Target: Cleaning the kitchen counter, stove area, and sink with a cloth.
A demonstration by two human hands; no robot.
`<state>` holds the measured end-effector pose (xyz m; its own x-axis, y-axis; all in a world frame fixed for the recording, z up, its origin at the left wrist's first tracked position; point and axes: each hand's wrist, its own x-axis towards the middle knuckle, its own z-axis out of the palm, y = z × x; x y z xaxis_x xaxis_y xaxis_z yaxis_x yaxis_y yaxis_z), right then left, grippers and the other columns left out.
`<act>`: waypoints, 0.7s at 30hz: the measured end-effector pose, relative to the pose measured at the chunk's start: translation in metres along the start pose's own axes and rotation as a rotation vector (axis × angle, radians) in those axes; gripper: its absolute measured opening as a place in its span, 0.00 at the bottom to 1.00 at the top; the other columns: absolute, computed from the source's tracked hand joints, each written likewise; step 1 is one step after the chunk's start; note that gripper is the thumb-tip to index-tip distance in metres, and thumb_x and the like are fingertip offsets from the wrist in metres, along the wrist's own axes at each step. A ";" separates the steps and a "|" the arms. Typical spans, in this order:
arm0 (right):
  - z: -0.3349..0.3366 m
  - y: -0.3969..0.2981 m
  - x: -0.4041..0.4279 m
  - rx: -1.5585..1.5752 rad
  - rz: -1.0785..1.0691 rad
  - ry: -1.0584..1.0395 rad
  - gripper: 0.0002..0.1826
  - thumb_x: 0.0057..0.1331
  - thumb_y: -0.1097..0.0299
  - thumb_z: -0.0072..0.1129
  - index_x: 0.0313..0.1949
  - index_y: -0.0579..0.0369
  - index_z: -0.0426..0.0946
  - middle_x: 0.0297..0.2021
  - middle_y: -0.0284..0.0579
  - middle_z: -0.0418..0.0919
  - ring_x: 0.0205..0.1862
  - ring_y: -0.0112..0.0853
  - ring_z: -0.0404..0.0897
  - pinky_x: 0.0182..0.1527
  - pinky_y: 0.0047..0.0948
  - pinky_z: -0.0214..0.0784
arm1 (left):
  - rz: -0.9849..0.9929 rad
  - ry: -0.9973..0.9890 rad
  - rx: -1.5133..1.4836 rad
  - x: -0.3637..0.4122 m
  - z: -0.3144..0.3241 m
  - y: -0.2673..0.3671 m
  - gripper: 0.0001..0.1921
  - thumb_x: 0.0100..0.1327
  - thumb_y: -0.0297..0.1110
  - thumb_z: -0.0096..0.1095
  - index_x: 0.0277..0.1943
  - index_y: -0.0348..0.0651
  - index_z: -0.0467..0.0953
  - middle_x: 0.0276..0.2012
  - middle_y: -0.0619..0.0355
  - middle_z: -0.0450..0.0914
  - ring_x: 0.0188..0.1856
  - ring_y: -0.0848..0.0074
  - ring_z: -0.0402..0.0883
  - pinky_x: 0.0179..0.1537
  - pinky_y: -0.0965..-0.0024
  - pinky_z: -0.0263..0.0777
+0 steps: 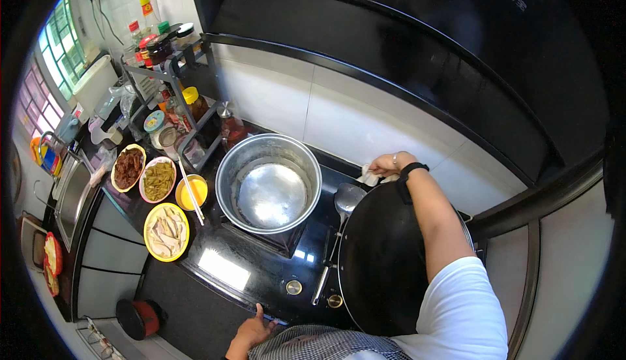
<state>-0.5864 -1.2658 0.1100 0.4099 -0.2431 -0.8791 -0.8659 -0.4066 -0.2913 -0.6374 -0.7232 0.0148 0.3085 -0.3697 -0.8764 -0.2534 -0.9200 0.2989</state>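
Observation:
My right hand point(391, 163), with a ring and a black wristband, reaches over the large black wok point(386, 257) and grips a white cloth point(369, 176) at the back of the gas hob. My left hand point(256, 328) rests with fingers apart at the front edge of the black glass hob point(274, 272). Between the hands, a wide aluminium pot point(269, 193) stands on the left burner, and nothing but its shiny bottom shows inside. A metal spatula point(348, 199) lies between pot and wok, its handle towards the front knobs.
Left of the pot are plates of sliced pale food point(166, 233), green vegetables point(158, 179) and dark meat point(129, 168), and a bowl of yellow liquid point(191, 192) with chopsticks across it. A rack point(198, 125) of jars stands behind; a sink point(73, 198) is further left. A black hood hangs above.

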 end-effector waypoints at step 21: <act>-0.008 0.091 -0.069 -0.106 -0.271 0.700 0.21 0.55 0.53 0.44 0.32 0.59 0.77 0.32 0.49 0.77 0.34 0.37 0.74 0.41 0.31 0.65 | 0.093 -0.086 0.073 0.007 -0.003 -0.007 0.50 0.55 0.54 0.53 0.63 0.29 0.27 0.47 0.34 0.70 0.49 0.52 0.71 0.49 0.65 0.65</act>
<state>-0.6915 -1.2927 0.1472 0.7214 -0.6103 -0.3272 -0.6912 -0.6058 -0.3940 -0.6310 -0.7193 0.0077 0.2014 -0.4375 -0.8764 -0.3438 -0.8694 0.3550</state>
